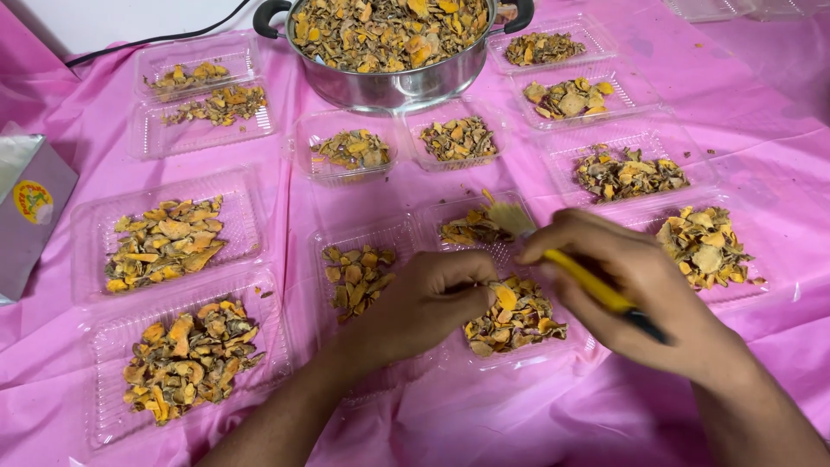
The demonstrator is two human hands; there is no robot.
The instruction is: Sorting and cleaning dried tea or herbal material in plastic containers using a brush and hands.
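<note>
clear trays (pixel 164 238) crowding pink cloth (pixel 769 156), steel pot (pixel 389 78) blocking far centre

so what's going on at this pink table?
A person sits over clear plastic trays of dried yellow-orange slices on a pink cloth. The right hand holds a yellow-handled brush, bristles over one tray. The left hand pinches a slice at the pile in the front-centre tray. A steel pot heaped with the same slices stands at the back, a grey box on the left.

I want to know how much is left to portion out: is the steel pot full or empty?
Full: the steel pot is heaped to its rim with dried yellow-brown slices.
</note>
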